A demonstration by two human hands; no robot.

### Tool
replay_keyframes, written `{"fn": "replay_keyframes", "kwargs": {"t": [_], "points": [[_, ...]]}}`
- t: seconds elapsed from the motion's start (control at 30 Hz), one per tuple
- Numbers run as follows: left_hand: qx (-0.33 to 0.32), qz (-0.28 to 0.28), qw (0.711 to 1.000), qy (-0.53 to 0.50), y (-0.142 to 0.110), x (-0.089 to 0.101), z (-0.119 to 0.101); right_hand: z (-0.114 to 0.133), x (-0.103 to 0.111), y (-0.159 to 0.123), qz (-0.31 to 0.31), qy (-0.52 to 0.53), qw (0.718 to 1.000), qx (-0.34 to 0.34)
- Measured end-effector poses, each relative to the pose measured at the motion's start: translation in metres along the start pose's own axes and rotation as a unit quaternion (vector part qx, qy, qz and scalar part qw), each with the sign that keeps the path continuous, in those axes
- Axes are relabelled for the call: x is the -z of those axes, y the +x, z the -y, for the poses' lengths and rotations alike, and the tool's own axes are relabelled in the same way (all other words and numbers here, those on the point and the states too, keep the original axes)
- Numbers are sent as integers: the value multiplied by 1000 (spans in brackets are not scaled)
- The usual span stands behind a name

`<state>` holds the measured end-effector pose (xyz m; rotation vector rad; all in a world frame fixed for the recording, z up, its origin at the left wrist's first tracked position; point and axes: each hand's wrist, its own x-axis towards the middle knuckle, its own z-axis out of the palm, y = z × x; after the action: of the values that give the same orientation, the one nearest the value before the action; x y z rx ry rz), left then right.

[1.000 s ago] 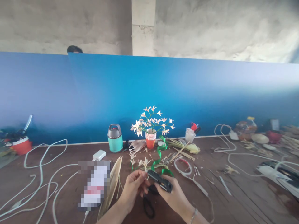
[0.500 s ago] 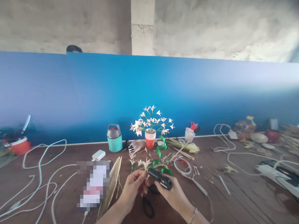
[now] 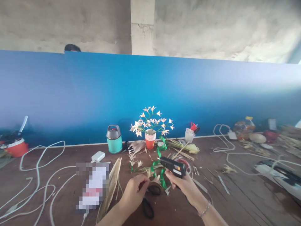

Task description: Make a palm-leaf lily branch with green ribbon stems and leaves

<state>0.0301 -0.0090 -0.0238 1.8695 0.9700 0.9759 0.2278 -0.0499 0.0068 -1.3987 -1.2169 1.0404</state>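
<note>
My right hand (image 3: 183, 185) is wrapped round the handle of a black hot glue gun (image 3: 174, 166), whose nozzle points left over a green ribbon (image 3: 162, 179). My left hand (image 3: 136, 190) is closed in a pinch; whatever lies between its fingertips is too small to make out. Just beyond those fingertips are pale star-shaped flowers (image 3: 156, 179). Black scissor handles (image 3: 148, 207) lie on the table beside my left hand. Behind the hands, an orange and white paper cup (image 3: 150, 141) holds green stems with several pale flowers (image 3: 152, 121).
A teal lidded container (image 3: 114, 141) stands left of the cup. A phone with a blurred screen (image 3: 95, 185), dry husk (image 3: 110, 188) and white cables (image 3: 39, 175) lie to the left. Husk bundles (image 3: 185, 146) and a plastic cup of tools (image 3: 189, 135) are at the back right. A blue partition (image 3: 150, 81) stands behind.
The glue gun in my right hand has moved right and up, away from my left hand. My left hand stays pinched, slightly lower. More flowers and the scissor handles show between the hands.
</note>
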Motion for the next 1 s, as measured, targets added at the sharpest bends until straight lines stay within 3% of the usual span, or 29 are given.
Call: {"fn": "replay_keyframes", "kwargs": {"t": [0.1,0.17,0.23,0.33,0.4,0.53,0.7,0.77,0.8,0.9,1.0], "points": [[33,-48,998,-24,3,-2,5,13,8,-16,13,-169,982,82],[91,-66,988,-103,6,-3,9,18,12,-24,93,-327,931,131],[143,-65,971,-182,8,-2,9,15,19,-25,55,-436,887,142],[174,-66,952,-242,8,0,5,-4,37,-17,-62,-503,853,128],[175,-69,948,-256,7,1,1,-19,50,-9,-107,-549,825,85],[162,-75,953,-245,6,0,2,-36,64,-2,-114,-616,779,-14],[156,-96,947,-265,7,1,4,-19,52,-6,-136,-674,726,-16],[164,-99,942,-274,7,2,2,-8,41,-5,-142,-669,729,29],[168,-99,941,-277,7,2,1,-4,34,-3,-135,-647,747,68],[172,-101,935,-293,6,1,-1,0,14,8,-13,-537,819,203],[176,-103,926,-319,5,0,-2,-6,2,21,64,-446,857,251]]}}
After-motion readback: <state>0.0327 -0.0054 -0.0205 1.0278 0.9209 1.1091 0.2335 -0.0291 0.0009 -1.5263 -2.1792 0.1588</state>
